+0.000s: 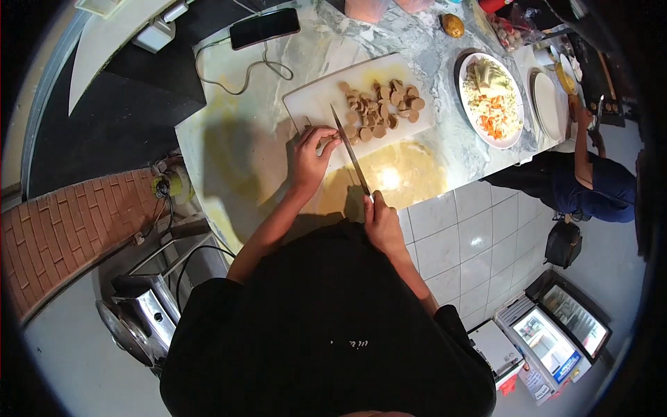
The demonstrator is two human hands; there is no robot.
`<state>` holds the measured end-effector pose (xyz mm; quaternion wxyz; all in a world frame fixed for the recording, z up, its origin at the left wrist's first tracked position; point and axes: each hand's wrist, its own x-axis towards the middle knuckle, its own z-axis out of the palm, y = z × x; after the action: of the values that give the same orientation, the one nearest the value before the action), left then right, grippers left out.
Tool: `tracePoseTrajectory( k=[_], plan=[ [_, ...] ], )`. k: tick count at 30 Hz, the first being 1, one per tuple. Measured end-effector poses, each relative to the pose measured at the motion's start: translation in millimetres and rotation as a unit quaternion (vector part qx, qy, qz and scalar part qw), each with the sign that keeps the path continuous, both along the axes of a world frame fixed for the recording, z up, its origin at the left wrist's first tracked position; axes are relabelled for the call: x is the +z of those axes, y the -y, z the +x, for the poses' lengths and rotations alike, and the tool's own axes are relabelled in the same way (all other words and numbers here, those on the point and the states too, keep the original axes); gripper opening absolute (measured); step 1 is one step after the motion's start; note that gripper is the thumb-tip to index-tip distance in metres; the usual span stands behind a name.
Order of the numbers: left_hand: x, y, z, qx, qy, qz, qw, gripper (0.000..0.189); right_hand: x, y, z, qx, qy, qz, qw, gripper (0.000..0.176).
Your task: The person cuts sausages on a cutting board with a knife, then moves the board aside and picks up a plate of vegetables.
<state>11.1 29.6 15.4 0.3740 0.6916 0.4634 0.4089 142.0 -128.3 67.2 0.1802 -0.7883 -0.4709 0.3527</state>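
Note:
My right hand [380,219] grips a long kitchen knife [353,151] by its handle, the blade slanting up and left over the board. On the left side of the blade, my left hand [314,154] has its fingers bent together on a short brown piece of sausage [336,137], mostly hidden by the fingertips. Under both lies a white cutting board [309,104]. Many round brown sausage slices [379,111] are heaped on its right half, to the right of the blade.
A white plate [470,111] of shredded vegetables stands to the right. A potato [453,26] sits at the back, and a phone [265,29] with a cable lies at the back left. Stacked plates [547,104] stand farther right, where another person [577,177] works.

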Motion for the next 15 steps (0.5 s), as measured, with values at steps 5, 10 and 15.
tracePoseTrajectory(
  k=[5, 10, 15],
  plan=[
    [1.4, 0.1, -0.4, -0.001, 0.008, -0.001, 1.0, 0.018, 0.4, 0.2, -0.7, 0.007, 0.006, -0.007, 1.0, 0.028],
    [-0.4, 0.2, -0.1, -0.004, 0.023, 0.001, 1.0, 0.017, -2.9, 0.4, 0.3, 0.008, -0.004, -0.007, 1.0, 0.029],
    [-0.2, 3.5, -0.7, 0.004, 0.022, 0.0, 1.0, 0.016, -0.9, 0.2, 0.8, 0.009, -0.006, -0.016, 1.0, 0.029]
  ],
)
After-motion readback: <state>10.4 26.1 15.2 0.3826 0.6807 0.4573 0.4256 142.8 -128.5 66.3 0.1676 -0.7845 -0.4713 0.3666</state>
